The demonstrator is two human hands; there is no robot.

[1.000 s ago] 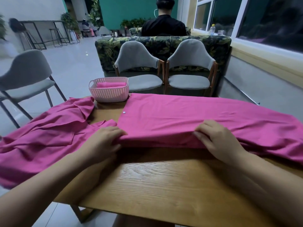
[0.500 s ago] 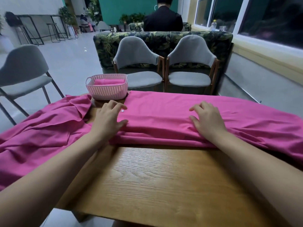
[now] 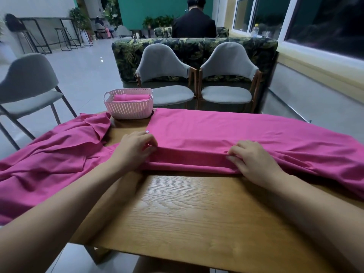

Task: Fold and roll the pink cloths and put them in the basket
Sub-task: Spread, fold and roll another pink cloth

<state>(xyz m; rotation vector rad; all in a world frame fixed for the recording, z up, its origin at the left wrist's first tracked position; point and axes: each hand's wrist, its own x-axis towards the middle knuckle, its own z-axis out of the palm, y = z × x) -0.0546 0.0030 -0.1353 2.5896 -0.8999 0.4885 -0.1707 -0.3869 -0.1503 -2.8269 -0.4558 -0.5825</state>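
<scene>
Taking the seated person's place as six o'clock, the wooden table [image 3: 187, 213] runs away toward twelve. A pink cloth [image 3: 226, 133] lies flat across its far half, from the middle out past three o'clock, where it droops over the edge. Its near edge is turned over into a low roll that runs from left to right between the two hands.

The left hand [image 3: 134, 150] sits at the roll's left end, about eleven o'clock, with its fingers curled and pinching the folded edge. The right hand [image 3: 254, 160] is at about one o'clock, and its fingertips are bent down onto the top of the roll and gripping it. So both hands are closed on the same cloth.

A small pale stud [image 3: 147, 131] shows on the cloth's left edge, just beyond the left hand.

The pale pink basket [image 3: 130, 109] stands upright at the far edge, near eleven o'clock, just beside the flat cloth's corner. One rolled cloth [image 3: 131, 97] lies inside it.

A second pink cloth [image 3: 55, 154] lies rumpled from nine to ten o'clock and spills off the table's left side.

Two grey chairs [image 3: 226, 75] face the table at twelve.
</scene>
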